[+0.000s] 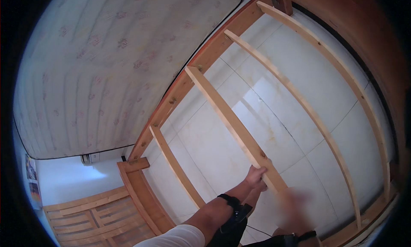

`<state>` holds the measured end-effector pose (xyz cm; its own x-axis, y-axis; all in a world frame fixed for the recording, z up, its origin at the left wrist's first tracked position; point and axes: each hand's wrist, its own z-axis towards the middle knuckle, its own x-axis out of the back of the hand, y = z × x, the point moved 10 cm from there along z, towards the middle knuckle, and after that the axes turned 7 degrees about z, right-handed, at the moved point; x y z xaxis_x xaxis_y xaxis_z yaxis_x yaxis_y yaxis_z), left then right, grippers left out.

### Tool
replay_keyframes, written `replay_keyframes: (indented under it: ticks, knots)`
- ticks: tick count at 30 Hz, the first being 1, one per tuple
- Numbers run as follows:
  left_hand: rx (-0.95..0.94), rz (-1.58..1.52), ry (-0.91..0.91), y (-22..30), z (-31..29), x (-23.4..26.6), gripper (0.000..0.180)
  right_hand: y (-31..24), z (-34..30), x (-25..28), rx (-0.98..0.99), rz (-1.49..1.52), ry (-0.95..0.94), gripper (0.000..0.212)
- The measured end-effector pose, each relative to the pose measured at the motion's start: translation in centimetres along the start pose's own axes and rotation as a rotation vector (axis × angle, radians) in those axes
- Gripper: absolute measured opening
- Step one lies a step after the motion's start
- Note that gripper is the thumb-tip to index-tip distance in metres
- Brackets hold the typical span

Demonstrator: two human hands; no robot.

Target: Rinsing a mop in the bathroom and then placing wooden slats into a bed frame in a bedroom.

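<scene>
Pale pine slat (231,123), a long flat board, lies across the reddish wooden bed frame (180,91) over white floor tiles (299,97). Head view: left hand (257,176) grips its near end, fingers wrapped. Right hand (295,206) is blurred, apparently also on the slat; its grip cannot be told. Advice: seat the far end squarely, parallel to neighbouring slats.

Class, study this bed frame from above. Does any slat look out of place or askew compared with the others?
Yes. The wide slat gripped by the left hand runs at a different angle from the thinner slats and is broader. The right hand is blurred, so its grip is unclear. The mattress leans upright off the frame.
</scene>
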<state>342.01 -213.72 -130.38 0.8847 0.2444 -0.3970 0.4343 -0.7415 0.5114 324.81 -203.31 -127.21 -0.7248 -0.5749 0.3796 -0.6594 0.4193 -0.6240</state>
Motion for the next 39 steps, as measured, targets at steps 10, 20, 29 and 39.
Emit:
replay_keyframes:
  ticks: [10,20,29,39]
  knots:
    - [-0.049,0.041,0.001,0.4,2.3,-0.7,0.035,1.0,2.8,0.0,0.035,0.052,-0.038,0.091]
    - [-0.035,0.061,0.044,-0.4,2.3,-1.5,0.033,2.6,2.4,0.2,0.011,0.112,-0.100,0.091]
    - [-0.061,0.082,0.023,-0.2,2.4,-1.5,0.034,3.3,2.8,-0.6,-0.002,0.120,-0.141,0.093]
    - [-0.344,1.468,-0.159,-5.0,7.2,9.2,0.030,2.1,5.1,1.0,0.198,0.285,0.010,0.063]
